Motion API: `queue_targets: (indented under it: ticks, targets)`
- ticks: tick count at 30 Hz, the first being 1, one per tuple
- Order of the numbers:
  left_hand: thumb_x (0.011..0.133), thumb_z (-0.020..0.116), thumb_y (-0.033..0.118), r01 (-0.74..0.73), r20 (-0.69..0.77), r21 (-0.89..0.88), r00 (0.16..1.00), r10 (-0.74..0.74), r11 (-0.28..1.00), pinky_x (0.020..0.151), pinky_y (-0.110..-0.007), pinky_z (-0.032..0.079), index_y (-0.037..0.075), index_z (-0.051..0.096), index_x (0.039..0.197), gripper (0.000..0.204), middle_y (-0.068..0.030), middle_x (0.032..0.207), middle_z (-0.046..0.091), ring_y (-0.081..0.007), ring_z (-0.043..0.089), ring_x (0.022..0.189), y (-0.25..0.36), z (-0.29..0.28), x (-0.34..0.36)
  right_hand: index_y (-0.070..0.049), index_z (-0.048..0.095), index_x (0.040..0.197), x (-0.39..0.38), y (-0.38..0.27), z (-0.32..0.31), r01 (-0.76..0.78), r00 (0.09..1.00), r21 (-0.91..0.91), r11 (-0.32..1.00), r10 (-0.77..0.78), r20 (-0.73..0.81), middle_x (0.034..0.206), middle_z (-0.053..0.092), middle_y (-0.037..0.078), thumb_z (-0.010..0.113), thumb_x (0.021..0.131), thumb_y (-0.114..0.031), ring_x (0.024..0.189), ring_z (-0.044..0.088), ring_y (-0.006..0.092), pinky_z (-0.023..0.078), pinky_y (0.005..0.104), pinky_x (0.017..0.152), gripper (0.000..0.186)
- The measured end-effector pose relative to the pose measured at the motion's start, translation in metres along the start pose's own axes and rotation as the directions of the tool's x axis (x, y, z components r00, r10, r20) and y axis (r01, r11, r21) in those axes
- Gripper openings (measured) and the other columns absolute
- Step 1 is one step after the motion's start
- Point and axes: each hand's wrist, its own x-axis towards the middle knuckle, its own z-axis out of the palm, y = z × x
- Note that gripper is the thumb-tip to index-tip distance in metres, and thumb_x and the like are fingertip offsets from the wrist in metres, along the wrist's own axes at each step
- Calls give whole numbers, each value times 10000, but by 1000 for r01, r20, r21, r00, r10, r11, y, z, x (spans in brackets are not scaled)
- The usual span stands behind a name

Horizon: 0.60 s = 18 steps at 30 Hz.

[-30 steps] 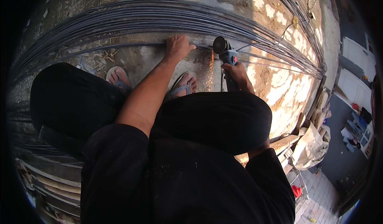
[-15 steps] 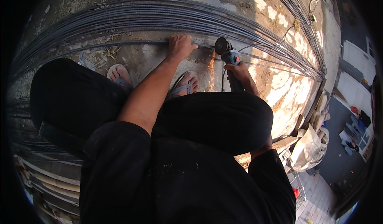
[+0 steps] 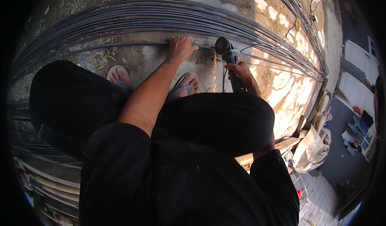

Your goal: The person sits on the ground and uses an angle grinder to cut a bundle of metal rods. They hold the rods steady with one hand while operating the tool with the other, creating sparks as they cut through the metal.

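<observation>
My left hand (image 3: 180,48) is closed around thin dark steel rebar (image 3: 140,44), just left of the cutting spot. In my right hand (image 3: 240,72) is a blue-grey angle grinder (image 3: 230,57), gripped by its body. The grinder's dark disc (image 3: 221,45) meets the rebar a short way right of my left hand. Orange sparks (image 3: 214,71) stream from the disc toward me, down to the concrete. How many bars my left hand holds is hidden by the fingers.
Beyond my hands a long bundle of rebar (image 3: 161,19) curves across the ground. Another bundle (image 3: 299,15) lies at far right. My sandalled feet (image 3: 189,83) are close to the sparks. A dark cord (image 3: 277,45) crosses the bundle. Sacks (image 3: 311,149) and boards (image 3: 295,139) lie at right.
The grinder's disc has shifted very slightly left, and the spark stream now falls straighter and longer. My left hand keeps its hold on the rebar.
</observation>
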Motion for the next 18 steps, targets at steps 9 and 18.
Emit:
queue_targets:
  ticks: [9,18]
  targets:
    - [868,787,473,-19,-44,29,999,20,999,956,-469,448,17,754,970,469,-201,1002,745,-337,697,1033,1,-1,-3,87,751,929,1,-8,2,13,1000,-33,999,-14,-28,811,725,162,870,693,-322,730,708,255,549,385,693,487]
    - [875,781,471,-16,-18,37,1000,17,999,971,-465,432,26,758,1015,466,-195,1043,746,-317,692,1061,1,-3,-3,98,738,944,-13,-4,4,-20,1000,46,999,20,1,821,722,165,882,699,-262,705,708,252,555,394,655,459]
